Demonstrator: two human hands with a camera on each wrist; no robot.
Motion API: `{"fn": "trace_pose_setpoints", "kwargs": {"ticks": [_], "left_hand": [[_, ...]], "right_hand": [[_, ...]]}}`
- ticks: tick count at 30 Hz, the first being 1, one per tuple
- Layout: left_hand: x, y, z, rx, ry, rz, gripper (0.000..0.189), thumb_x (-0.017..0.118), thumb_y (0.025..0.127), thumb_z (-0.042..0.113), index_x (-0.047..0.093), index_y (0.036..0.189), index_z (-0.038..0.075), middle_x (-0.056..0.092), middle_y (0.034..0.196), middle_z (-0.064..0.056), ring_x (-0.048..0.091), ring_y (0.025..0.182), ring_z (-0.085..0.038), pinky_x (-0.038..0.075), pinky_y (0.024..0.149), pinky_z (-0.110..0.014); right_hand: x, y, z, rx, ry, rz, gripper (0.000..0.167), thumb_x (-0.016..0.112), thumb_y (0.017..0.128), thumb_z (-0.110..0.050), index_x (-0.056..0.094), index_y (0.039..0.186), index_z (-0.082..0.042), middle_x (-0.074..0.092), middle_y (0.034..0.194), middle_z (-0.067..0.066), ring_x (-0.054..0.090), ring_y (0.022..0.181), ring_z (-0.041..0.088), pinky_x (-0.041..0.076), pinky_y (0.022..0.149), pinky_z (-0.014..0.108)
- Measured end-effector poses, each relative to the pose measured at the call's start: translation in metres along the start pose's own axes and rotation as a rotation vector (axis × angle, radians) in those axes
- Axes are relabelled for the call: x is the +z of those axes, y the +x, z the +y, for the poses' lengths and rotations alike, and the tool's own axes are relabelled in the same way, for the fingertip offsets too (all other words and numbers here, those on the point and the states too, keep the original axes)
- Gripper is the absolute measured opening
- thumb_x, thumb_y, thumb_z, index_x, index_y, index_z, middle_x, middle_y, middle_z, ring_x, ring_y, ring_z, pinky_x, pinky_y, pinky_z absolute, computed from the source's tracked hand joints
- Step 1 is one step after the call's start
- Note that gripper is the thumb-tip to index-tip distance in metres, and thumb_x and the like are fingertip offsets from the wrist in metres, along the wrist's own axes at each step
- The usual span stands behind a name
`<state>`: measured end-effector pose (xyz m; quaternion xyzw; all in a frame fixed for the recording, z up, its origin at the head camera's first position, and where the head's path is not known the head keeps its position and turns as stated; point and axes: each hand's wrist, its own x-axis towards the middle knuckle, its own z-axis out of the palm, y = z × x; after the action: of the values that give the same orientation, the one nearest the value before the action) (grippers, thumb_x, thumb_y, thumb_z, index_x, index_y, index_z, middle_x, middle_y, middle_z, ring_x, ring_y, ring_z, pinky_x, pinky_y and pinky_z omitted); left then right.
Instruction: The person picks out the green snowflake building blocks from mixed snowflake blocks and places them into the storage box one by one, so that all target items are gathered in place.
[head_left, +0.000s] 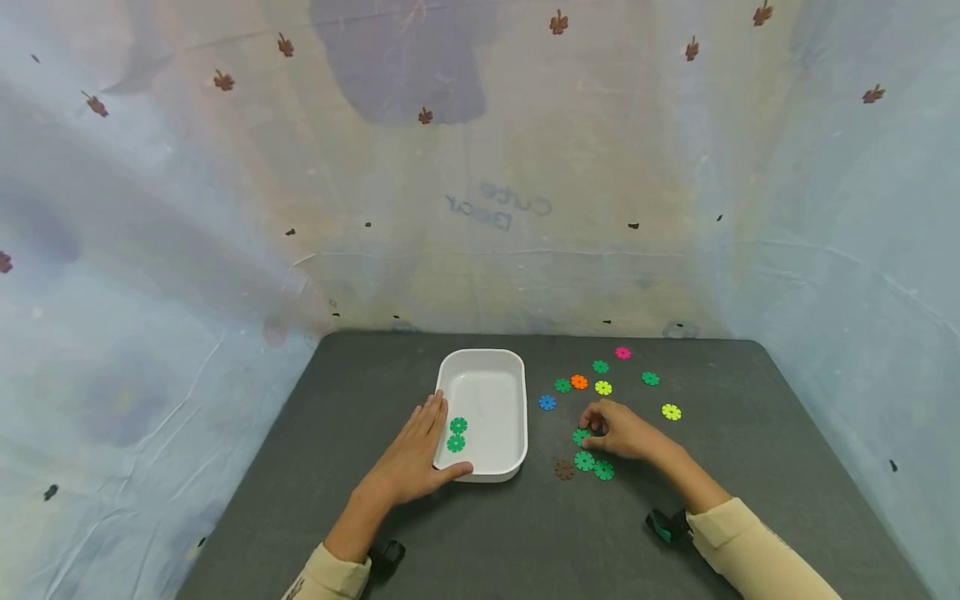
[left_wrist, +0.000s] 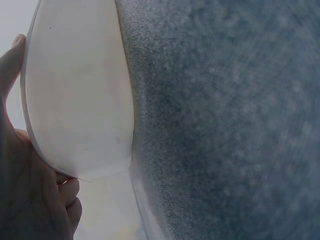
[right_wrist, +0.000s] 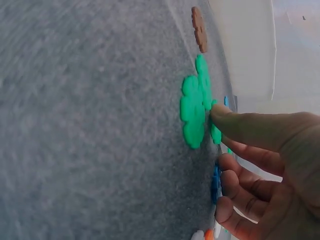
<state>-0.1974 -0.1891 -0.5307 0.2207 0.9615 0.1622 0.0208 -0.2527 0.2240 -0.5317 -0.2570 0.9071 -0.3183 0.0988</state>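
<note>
A white rectangular tray (head_left: 487, 400) stands at the middle of the dark table, with two green flower-shaped discs (head_left: 457, 435) inside at its left. My left hand (head_left: 408, 462) rests along the tray's left rim, fingers straight, its thumb across the near corner; the left wrist view shows the tray's outer wall (left_wrist: 80, 95) beside it. To the tray's right, my right hand (head_left: 618, 429) pinches a green flower-shaped disc (right_wrist: 216, 127) between thumb and index finger, low over the table. Close by lie two more green discs (right_wrist: 192, 112) and a brown one (head_left: 565, 470). A blue piece (right_wrist: 216, 182) shows below the fingers.
Beyond my right hand lie a blue disc (head_left: 547, 402), an orange disc (head_left: 579, 382), a pink disc (head_left: 623, 353), yellow discs (head_left: 671, 412) and several green ones (head_left: 650, 378). Sheeting (head_left: 480, 275) hangs behind the table's far edge and along both sides.
</note>
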Motion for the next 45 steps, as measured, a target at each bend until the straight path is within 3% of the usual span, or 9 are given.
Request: {"fn": "trace_pose_setpoints", "kwargs": {"ticks": [6, 12, 18, 24, 32, 38, 43, 45], "left_hand": [[0.001, 0.000, -0.001, 0.009, 0.006, 0.012, 0.121, 0.060, 0.096, 0.078, 0.012, 0.170, -0.003, 0.004, 0.180, -0.018, 0.006, 0.167, -0.029, 0.014, 0.134, -0.054], [0.000, -0.001, 0.000, 0.002, 0.005, 0.005, 0.121, 0.060, 0.095, 0.079, 0.010, 0.170, -0.002, 0.002, 0.180, -0.016, 0.005, 0.167, -0.029, 0.012, 0.135, -0.052], [0.000, -0.001, 0.000, -0.004, -0.001, 0.003, 0.122, 0.060, 0.095, 0.080, 0.009, 0.171, -0.001, 0.002, 0.180, -0.015, 0.005, 0.167, -0.027, 0.012, 0.135, -0.050], [0.000, 0.000, -0.001, -0.022, 0.000, -0.024, 0.124, 0.059, 0.094, 0.082, 0.005, 0.171, 0.001, -0.003, 0.181, -0.012, 0.000, 0.167, -0.023, 0.009, 0.135, -0.047], [-0.001, -0.002, 0.000, -0.007, -0.001, 0.004, 0.122, 0.061, 0.095, 0.079, 0.009, 0.171, -0.001, 0.003, 0.180, -0.015, 0.006, 0.167, -0.028, 0.013, 0.135, -0.050], [-0.002, -0.001, 0.002, -0.007, -0.001, -0.005, 0.121, 0.060, 0.096, 0.079, 0.009, 0.171, -0.001, 0.003, 0.180, -0.016, 0.006, 0.167, -0.028, 0.013, 0.135, -0.051], [-0.003, -0.001, 0.003, -0.021, 0.004, -0.021, 0.123, 0.059, 0.095, 0.081, 0.008, 0.171, -0.001, 0.000, 0.180, -0.014, 0.003, 0.167, -0.026, 0.011, 0.135, -0.050], [-0.002, -0.001, 0.003, -0.020, 0.000, -0.017, 0.123, 0.059, 0.095, 0.081, 0.009, 0.171, -0.001, 0.000, 0.180, -0.014, 0.003, 0.167, -0.026, 0.011, 0.135, -0.050]], "right_hand": [[-0.001, 0.001, -0.003, -0.024, 0.012, 0.007, 0.023, 0.085, 0.093, -0.010, 0.066, 0.104, -0.005, 0.062, 0.094, 0.004, 0.055, 0.082, 0.015, 0.050, 0.071, 0.030], [-0.006, 0.003, -0.010, -0.043, 0.062, -0.040, 0.010, 0.075, 0.100, -0.001, 0.065, 0.103, -0.004, 0.065, 0.091, 0.002, 0.059, 0.079, 0.012, 0.053, 0.068, 0.029], [-0.013, 0.013, -0.017, -0.063, 0.071, -0.025, 0.005, 0.072, 0.102, -0.001, 0.069, 0.104, -0.004, 0.069, 0.095, 0.003, 0.063, 0.085, 0.012, 0.056, 0.074, 0.029], [-0.021, 0.029, -0.029, -0.106, 0.148, 0.004, 0.007, 0.074, 0.102, -0.004, 0.071, 0.107, -0.005, 0.071, 0.099, 0.004, 0.068, 0.089, 0.019, 0.058, 0.076, 0.030], [-0.023, 0.055, -0.057, -0.183, 0.206, 0.037, 0.009, 0.075, 0.102, -0.007, 0.072, 0.110, -0.006, 0.071, 0.101, 0.002, 0.069, 0.092, 0.018, 0.060, 0.082, 0.033], [-0.016, 0.078, -0.077, -0.189, 0.271, 0.051, 0.010, 0.075, 0.102, -0.006, 0.073, 0.111, -0.004, 0.072, 0.101, 0.007, 0.069, 0.092, 0.020, 0.060, 0.085, 0.036], [-0.004, 0.099, -0.089, -0.206, 0.315, 0.031, 0.013, 0.073, 0.102, -0.003, 0.072, 0.115, 0.001, 0.073, 0.103, 0.013, 0.071, 0.092, 0.022, 0.061, 0.083, 0.032], [0.002, 0.107, -0.093, -0.218, 0.337, 0.017, 0.014, 0.072, 0.102, 0.000, 0.071, 0.115, 0.004, 0.073, 0.102, 0.017, 0.072, 0.091, 0.031, 0.062, 0.082, 0.034]]}}
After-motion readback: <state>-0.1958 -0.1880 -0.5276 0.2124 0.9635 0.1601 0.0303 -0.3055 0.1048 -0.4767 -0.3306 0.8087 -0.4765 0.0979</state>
